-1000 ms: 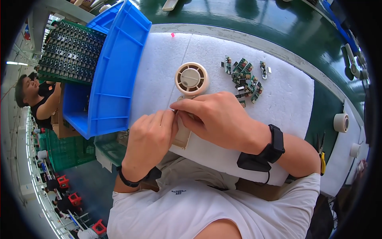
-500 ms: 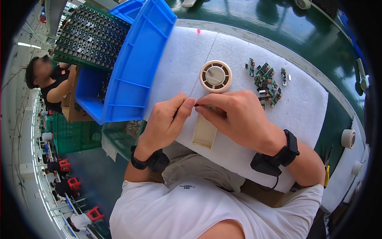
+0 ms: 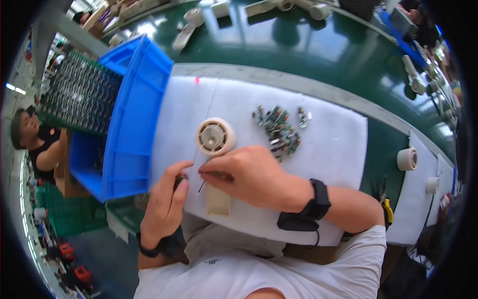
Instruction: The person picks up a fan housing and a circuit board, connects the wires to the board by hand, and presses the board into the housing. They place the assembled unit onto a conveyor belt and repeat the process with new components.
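Note:
A cream fan-shaped housing lies on the white foam sheet, with its round slotted head (image 3: pixel 213 137) beyond my hands and its hollow rectangular handle (image 3: pixel 218 203) partly under my right hand. My right hand (image 3: pixel 251 177) is closed in a pinch just above the handle. A thin black wire (image 3: pixel 201 187) hangs at its fingertips; something darker inside the fingers is blurred. To the left, my left hand (image 3: pixel 164 204) has its index finger and thumb apart. A small greyish patch between them is too blurred to identify. The two hands are separated by a small gap.
Small green circuit boards (image 3: pixel 279 128) lie heaped on the white foam sheet (image 3: pixel 328 164). At left stands a blue bin (image 3: pixel 132 119) beside stacked board panels (image 3: pixel 79 94). Yellow-handled pliers (image 3: pixel 388 210) and a cream round part (image 3: pixel 407 159) are at right. Another person (image 3: pixel 40 144) works at far left.
My hands have drawn apart from a fingertip-to-fingertip pinch, and the left fingers have spread. A thin black wire now shows below my right fingertips. The whole view has shifted.

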